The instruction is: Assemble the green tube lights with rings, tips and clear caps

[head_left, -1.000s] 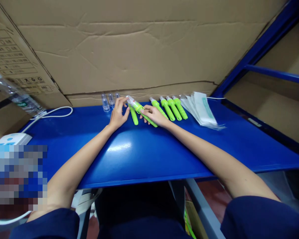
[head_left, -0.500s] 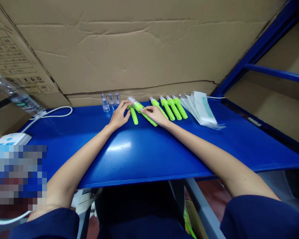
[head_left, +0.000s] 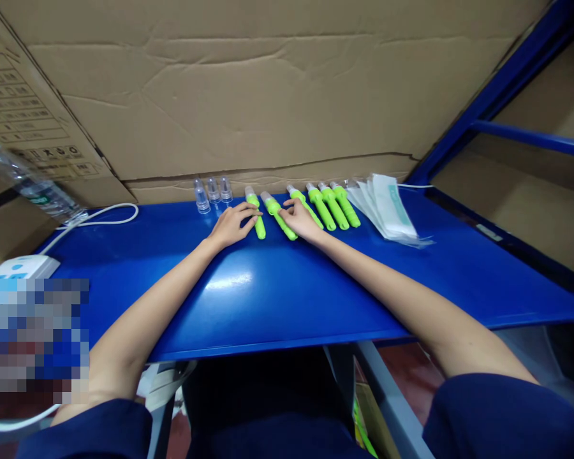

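Observation:
My left hand point(head_left: 234, 225) reaches over the leftmost lime-green stick with a clear tip point(head_left: 261, 228). Its thumb and fingertips close on the stick's middle. My right hand point(head_left: 300, 220) has thumb and fingers on a second lime-green stick point(head_left: 272, 205), which slants on the table and also has a clear tip. Part of that stick is hidden behind the fingers. Just right of this hand lies a third green stick point(head_left: 295, 194), partly covered by it. Several more green sticks point(head_left: 326, 213) lie side by side farther right.
Three clear caps point(head_left: 213, 190) stand at the back, left of my hands. Flat white packets point(head_left: 386, 207) lie on the right of the blue table point(head_left: 277, 299). At left are a plastic bottle point(head_left: 43, 191), a white cable point(head_left: 110, 217) and a power strip point(head_left: 23, 266). Cardboard point(head_left: 268, 108) walls the back.
My left hand has left the second stick's clear tip and come down onto the leftmost stick. The second stick has shifted slightly and now lies apart from the leftmost one, under my right hand.

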Motion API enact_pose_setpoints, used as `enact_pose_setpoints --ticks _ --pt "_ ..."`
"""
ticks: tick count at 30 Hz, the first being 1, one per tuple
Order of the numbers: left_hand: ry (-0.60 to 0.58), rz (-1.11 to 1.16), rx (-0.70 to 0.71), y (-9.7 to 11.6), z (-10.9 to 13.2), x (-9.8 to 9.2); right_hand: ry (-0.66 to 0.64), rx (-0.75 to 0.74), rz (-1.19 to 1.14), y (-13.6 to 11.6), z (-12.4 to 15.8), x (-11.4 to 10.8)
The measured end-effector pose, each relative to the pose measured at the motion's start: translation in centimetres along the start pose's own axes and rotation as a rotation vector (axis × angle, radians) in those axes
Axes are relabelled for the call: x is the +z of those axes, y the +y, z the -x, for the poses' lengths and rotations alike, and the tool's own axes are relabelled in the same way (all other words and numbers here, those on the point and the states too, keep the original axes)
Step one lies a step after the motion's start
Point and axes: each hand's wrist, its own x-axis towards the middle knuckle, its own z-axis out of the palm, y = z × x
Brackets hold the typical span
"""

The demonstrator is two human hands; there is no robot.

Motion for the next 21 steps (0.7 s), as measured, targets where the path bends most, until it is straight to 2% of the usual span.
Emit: enact_pose_setpoints --ticks 9,12,15,18,21 --pt "-0.104 -0.051 0.023 0.2 0.0 -0.1 -0.109 -0.079 -0.132 1.5 -1.0 0.5" --pt "-0.093 -0.054 0.02 0.2 0.1 -0.2 -0.117 -0.118 -0.132 1.9 -1.2 0.7" --pt "-0.066 -0.047 0.012 0.2 0.1 -0.2 -0.068 -0.2 -0.055 2.1 -1.3 0.5" --pt "-0.066 -0.044 0.024 0.2 0.1 -0.2 -0.004 -0.344 0.079 2.0 -1.3 0.2" --pt "-0.071 -0.047 0.044 0.2 0.0 -0.1 -0.003 -0.453 0.173 2.0 -1.2 0.0"
